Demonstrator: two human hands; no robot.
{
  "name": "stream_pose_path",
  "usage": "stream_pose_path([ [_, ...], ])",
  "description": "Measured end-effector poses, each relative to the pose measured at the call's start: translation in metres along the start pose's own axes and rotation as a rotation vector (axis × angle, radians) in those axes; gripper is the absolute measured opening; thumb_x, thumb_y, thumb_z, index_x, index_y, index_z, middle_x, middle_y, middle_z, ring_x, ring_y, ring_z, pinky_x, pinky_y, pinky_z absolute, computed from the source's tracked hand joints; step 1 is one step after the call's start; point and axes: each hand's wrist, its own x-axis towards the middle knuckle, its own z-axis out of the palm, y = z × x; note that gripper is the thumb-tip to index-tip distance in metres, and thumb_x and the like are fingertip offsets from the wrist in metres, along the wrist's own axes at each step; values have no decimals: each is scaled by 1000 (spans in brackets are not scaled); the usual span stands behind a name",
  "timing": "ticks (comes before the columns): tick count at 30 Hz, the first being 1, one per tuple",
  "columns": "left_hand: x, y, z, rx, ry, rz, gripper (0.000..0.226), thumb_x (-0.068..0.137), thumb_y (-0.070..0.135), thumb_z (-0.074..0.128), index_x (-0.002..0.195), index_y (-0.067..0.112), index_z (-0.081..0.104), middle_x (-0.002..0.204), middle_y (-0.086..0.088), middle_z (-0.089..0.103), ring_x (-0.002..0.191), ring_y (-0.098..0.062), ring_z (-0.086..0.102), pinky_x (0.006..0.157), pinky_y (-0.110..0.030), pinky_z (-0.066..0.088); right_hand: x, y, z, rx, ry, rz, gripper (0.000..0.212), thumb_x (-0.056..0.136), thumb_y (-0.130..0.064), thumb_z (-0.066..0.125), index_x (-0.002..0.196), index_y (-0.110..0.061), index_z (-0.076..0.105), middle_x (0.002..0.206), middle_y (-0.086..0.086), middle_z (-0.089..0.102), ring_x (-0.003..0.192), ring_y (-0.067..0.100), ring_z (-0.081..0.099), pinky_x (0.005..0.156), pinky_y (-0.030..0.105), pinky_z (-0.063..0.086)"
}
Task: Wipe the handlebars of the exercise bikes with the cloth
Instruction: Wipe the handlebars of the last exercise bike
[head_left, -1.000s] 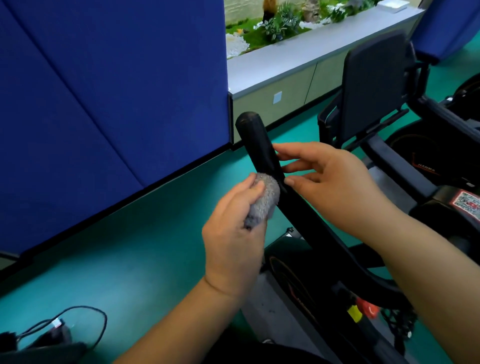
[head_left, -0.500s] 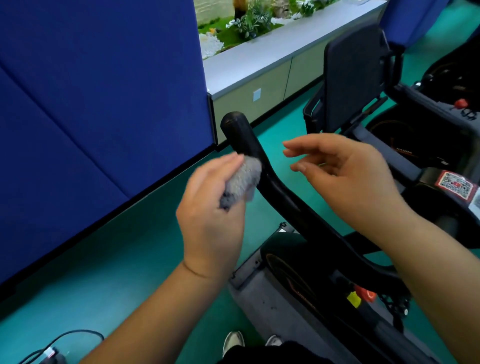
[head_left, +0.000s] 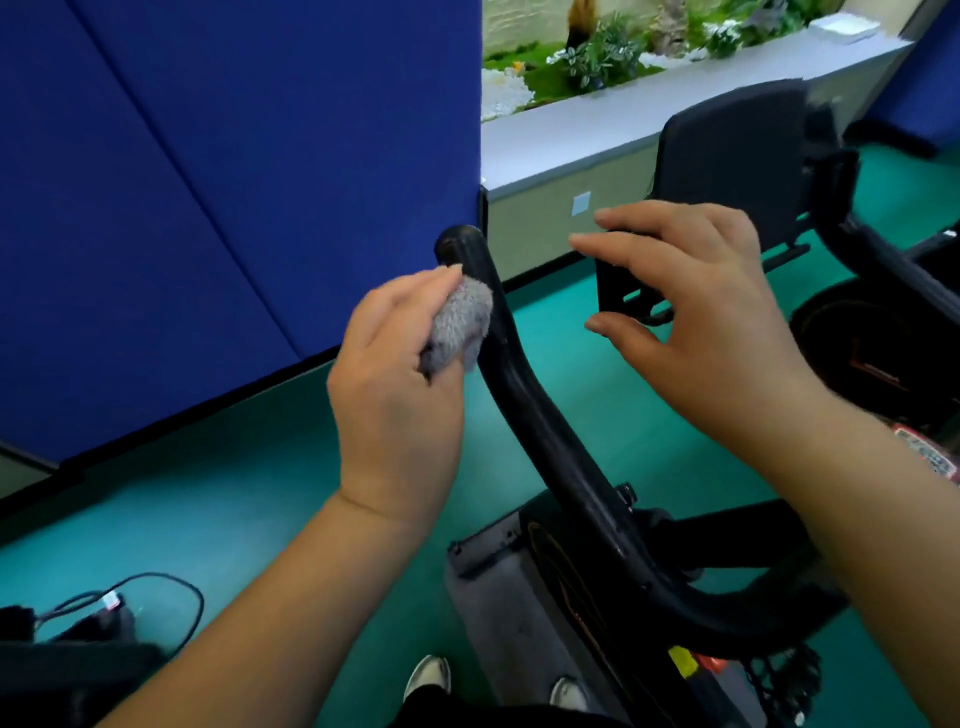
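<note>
Handlebar (head_left: 524, 400) of the nearest exercise bike rose black and curved from the frame low on the right up to its rounded tip beside the edge of the blue partition panel (head_left: 234, 208). Against its upper stretch, just below that tip, the person's left hand (head_left: 400, 384) pressed a small wad of grey cloth (head_left: 460, 325), the fingers curled round the wad and the thumb lying along its top, so the cloth sat squeezed between hand and bar. The right hand (head_left: 711, 322) hung in the air on the other side of the bar, near it but not touching it, fingers spread and loosely bent with nothing in them.

Behind that hand stood a dark padded backrest (head_left: 732, 171) belonging to another machine, and farther right more black bike frame (head_left: 883, 270) ran across the view. A grey-topped low cabinet (head_left: 597, 140) lined the far wall, with green plants (head_left: 602, 52) showing above it. The floor (head_left: 234, 519) was teal. Down at the lower left a black cable (head_left: 176, 592) looped over it beside some dark equipment I could not make out. At the bottom edge, the toes of two pale shoes (head_left: 428, 675) showed beside the bike's grey base plate (head_left: 509, 613). A red-bordered sticker (head_left: 930, 457) peeked out past the right forearm, too blurred to read.
</note>
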Motion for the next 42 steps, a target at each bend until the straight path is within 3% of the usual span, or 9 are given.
stream_pose_path([
  [3,-15,15,3,39,-28,-34,32,83,4,65,115,3,66,108,3,56,102,1,47,96,-7,33,2,10,-2,51,-14,-39,61,78,-32,72,135,-26,51,136,-13,48,118,17,32,101,18,21],
  [7,-59,27,2,120,-69,-16,30,83,1,66,113,3,68,108,-3,64,102,-9,55,98,-13,38,3,17,1,119,-48,-101,62,79,-25,75,136,-23,51,136,-11,47,121,20,34,103,23,23],
  [13,-10,36,7,195,12,-20,34,82,0,67,115,6,67,111,-6,59,106,-13,52,95,-18,40,7,21,0,142,-68,-135,61,80,-25,75,136,-25,51,134,-10,47,122,21,33,100,27,27],
  [17,-16,43,13,266,-84,-28,32,82,-2,62,112,6,68,106,-6,60,101,-24,56,88,-29,45,7,24,0,142,-71,-153,62,80,-26,74,137,-25,50,135,-10,46,123,21,33,99,29,28],
  [22,-49,40,-5,211,-237,-76,35,79,0,63,113,9,67,105,-2,60,97,-11,52,87,-13,39,7,24,5,155,-55,-137,61,80,-25,74,137,-26,50,135,-10,46,122,21,33,97,29,29],
  [27,-17,37,4,297,-207,15,39,77,-2,61,116,5,66,112,-10,58,106,-27,51,93,-23,35,5,24,5,160,-45,-123,63,80,-25,73,137,-28,49,136,-10,45,122,21,34,99,37,35],
  [34,-57,48,0,255,-257,-68,43,76,-5,72,117,6,66,106,-4,57,97,-21,55,85,-31,48,5,30,7,209,-48,-160,64,80,-25,74,138,-28,48,138,-11,44,121,20,35,101,40,37],
  [38,-65,55,-7,252,-267,12,47,71,-12,72,116,3,67,108,-8,61,101,-24,58,89,-33,48,7,35,4,222,-77,-207,64,80,-24,74,139,-26,48,138,-10,44,120,22,36,100,45,39],
  [42,-34,56,6,329,-238,-22,45,77,0,69,121,4,62,112,-9,60,104,-24,54,94,-18,35,9,41,2,212,-117,-258,67,80,-21,74,140,-28,46,140,-9,41,122,23,34,99,49,39],
])
